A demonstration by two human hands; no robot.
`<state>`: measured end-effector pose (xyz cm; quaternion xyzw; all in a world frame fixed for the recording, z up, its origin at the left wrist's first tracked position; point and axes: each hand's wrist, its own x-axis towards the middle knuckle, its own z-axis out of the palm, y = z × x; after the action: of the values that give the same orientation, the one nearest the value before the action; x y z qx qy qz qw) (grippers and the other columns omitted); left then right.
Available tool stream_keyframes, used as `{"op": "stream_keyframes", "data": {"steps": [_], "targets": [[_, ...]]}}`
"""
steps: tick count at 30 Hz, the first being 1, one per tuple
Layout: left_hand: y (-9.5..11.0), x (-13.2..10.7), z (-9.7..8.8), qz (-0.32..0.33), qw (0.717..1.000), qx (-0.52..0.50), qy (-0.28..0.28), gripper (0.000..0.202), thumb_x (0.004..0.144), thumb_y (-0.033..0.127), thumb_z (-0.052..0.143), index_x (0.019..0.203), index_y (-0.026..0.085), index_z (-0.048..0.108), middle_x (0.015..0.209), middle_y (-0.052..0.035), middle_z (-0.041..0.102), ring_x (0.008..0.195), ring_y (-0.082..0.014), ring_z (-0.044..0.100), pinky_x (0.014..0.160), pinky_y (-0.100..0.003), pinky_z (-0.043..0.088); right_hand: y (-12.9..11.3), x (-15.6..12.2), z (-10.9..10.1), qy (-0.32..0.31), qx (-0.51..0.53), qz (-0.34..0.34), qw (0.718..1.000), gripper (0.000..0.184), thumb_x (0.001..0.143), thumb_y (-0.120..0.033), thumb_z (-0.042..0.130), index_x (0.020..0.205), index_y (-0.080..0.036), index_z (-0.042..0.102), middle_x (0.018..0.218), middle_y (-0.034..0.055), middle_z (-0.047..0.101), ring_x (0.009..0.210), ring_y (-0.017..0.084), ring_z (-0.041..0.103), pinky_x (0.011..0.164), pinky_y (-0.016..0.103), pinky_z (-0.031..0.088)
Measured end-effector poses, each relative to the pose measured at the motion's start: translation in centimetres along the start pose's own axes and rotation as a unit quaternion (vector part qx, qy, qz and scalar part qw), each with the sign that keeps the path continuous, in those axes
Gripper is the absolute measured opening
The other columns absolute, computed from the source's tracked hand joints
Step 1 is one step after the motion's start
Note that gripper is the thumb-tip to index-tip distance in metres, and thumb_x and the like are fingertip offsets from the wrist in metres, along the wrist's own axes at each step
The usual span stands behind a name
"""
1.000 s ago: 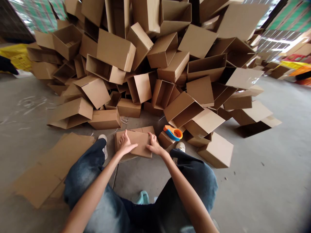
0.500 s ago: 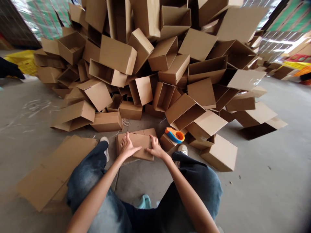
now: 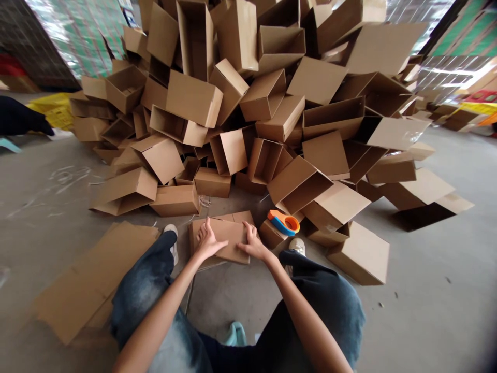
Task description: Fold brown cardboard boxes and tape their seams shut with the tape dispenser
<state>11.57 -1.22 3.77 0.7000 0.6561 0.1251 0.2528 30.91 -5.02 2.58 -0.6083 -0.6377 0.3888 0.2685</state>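
A closed-looking brown cardboard box (image 3: 230, 239) lies on the floor between my feet. My left hand (image 3: 208, 240) grips its left part, the fingers bent at the far edge and the thumb stretched over the top. On the right side, my right hand (image 3: 252, 242) holds the same box with curled fingers, its thumb pointing inward. The undersides of both hands are hidden. Just right of my right hand, an orange and blue tape dispenser (image 3: 285, 223) rests on a small carton (image 3: 271, 234).
A large heap of open cardboard boxes (image 3: 267, 119) rises in front. Flat cardboard sheets (image 3: 93, 274) lie left of my leg. A yellow crate (image 3: 52, 110) and a person's dark-clothed limb (image 3: 23, 116) are at far left. Something light teal (image 3: 235, 334) shows between my legs.
The view has shifted slightly, so everything sits a little lower and further right. Both hands keep their places on the cardboard box.
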Motion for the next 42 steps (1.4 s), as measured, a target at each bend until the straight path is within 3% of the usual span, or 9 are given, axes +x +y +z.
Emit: {"op": "stream_keyframes", "data": {"steps": [6,16,27,33,38,42], "targets": [[0.0,0.0,0.2,-0.004,1.0,0.011,0.005,0.116,0.055,0.055,0.069,0.14,0.014,0.001,0.139,-0.023,0.025,0.133,-0.0385,0.021,0.102,-0.052,0.024,0.0,0.0,-0.1,-0.019,0.012,0.009,1.0,0.091,0.062,-0.027,0.059,0.137,-0.016,0.01,0.13,0.0153,0.016,0.13,0.028,0.017,0.11,0.045,0.016],[0.0,0.3,-0.3,-0.004,1.0,-0.005,-0.018,0.107,0.06,0.045,0.068,0.14,0.016,0.002,0.138,-0.0225,0.026,0.134,-0.0378,0.021,0.102,-0.053,0.024,0.2,0.1,-0.5,-0.03,0.014,-0.002,0.999,0.086,0.063,-0.022,0.052,0.138,-0.017,0.01,0.13,0.014,0.019,0.132,0.029,0.012,0.11,0.048,0.01],[0.0,-0.1,0.1,0.004,1.0,0.004,0.013,0.117,0.055,0.057,0.07,0.14,0.016,0.001,0.139,-0.0226,0.025,0.133,-0.0385,0.02,0.102,-0.053,0.024,0.0,-0.3,-0.2,-0.017,0.009,-0.01,1.0,0.102,0.062,-0.037,0.07,0.14,-0.014,0.009,0.132,0.0163,0.015,0.132,0.027,0.012,0.111,0.042,0.014],[0.1,0.0,0.1,-0.007,1.0,0.008,0.005,0.109,0.059,0.05,0.068,0.14,0.016,0.003,0.139,-0.0219,0.026,0.134,-0.0378,0.02,0.102,-0.051,0.024,0.1,-0.1,-0.7,-0.045,0.025,0.003,0.999,0.097,0.064,-0.026,0.064,0.142,-0.021,0.006,0.135,0.0137,0.014,0.134,0.028,0.012,0.111,0.048,0.011],[0.1,0.0,-0.1,-0.013,1.0,0.011,0.002,0.106,0.061,0.049,0.066,0.14,0.015,0.003,0.138,-0.0227,0.026,0.133,-0.0381,0.022,0.101,-0.052,0.024,0.4,0.0,-1.6,-0.079,0.049,0.005,0.996,0.092,0.066,-0.018,0.056,0.144,-0.021,0.007,0.14,0.0112,0.013,0.136,0.026,0.008,0.111,0.044,0.01],[0.1,0.0,-0.1,-0.012,1.0,0.006,0.002,0.106,0.06,0.047,0.067,0.14,0.016,0.003,0.137,-0.0224,0.027,0.133,-0.0379,0.023,0.101,-0.053,0.024,0.7,-0.1,-2.2,-0.087,0.056,-0.012,0.995,0.089,0.067,-0.013,0.054,0.144,-0.024,0.011,0.139,0.0108,0.021,0.13,0.025,0.026,0.108,0.044,0.023]]}}
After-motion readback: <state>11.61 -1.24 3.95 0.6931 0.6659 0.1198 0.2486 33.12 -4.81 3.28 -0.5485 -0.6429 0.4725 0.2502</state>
